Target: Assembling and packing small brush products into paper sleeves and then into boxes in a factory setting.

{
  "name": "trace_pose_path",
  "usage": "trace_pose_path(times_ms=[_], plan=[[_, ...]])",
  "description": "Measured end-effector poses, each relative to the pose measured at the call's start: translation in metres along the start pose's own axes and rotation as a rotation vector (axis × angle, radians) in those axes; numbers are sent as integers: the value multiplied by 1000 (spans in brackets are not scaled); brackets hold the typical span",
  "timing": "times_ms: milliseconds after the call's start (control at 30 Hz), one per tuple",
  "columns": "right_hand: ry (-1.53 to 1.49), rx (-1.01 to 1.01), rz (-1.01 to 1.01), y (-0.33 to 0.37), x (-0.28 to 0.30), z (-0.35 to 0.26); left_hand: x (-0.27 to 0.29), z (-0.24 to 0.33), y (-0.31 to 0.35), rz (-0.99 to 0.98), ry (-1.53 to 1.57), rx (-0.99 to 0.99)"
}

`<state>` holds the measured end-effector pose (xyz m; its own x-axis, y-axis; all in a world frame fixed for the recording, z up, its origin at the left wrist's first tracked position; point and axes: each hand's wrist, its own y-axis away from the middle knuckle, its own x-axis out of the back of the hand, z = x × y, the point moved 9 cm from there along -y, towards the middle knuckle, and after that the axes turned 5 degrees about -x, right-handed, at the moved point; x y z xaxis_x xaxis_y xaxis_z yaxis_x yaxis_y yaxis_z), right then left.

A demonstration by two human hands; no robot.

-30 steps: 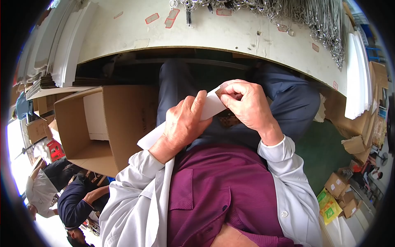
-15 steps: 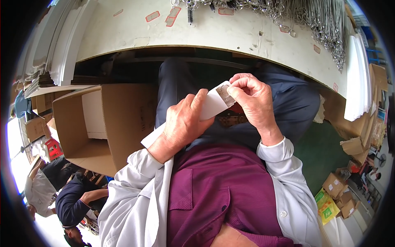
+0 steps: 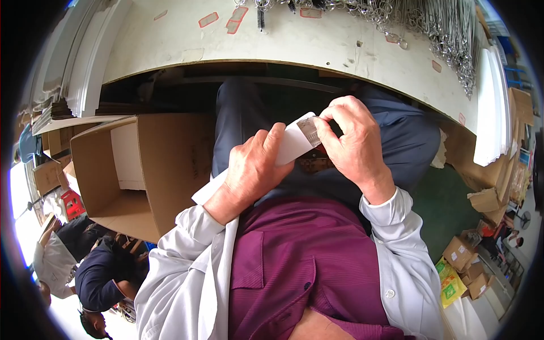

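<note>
A long, narrow white box (image 3: 293,143) lies slantwise above my lap, its far end up to the right. My left hand (image 3: 254,165) is closed round its middle. Near the far end the box has a clear, see-through panel (image 3: 308,131), with something greyish and finely patterned behind it. My right hand (image 3: 361,148) pinches thumb and forefinger together at the edge of that end. What exactly sits between those fingertips is too small to tell. The near end of the box comes out under my left wrist.
A white worktable (image 3: 283,42) stands ahead, with a heap of thin wire-handled brushes (image 3: 447,34) at its far right. White flat strips stack at left (image 3: 93,62) and right (image 3: 492,113). Left of my legs is an open cardboard box (image 3: 173,170). Two people (image 3: 102,272) work at lower left.
My right hand has shifted slightly right and turned, its knuckles higher, fingertips still at the box's end. My left hand and the box have barely moved. A person at lower left bends differently.
</note>
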<state>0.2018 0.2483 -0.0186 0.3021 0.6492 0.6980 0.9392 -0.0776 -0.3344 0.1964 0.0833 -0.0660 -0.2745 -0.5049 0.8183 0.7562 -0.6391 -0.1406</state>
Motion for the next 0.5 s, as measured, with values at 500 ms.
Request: trace_pose_path(times_ms=[500], plan=[[-677,-667,-163,27,-28,40,-1,-2,0,-10,3,11]])
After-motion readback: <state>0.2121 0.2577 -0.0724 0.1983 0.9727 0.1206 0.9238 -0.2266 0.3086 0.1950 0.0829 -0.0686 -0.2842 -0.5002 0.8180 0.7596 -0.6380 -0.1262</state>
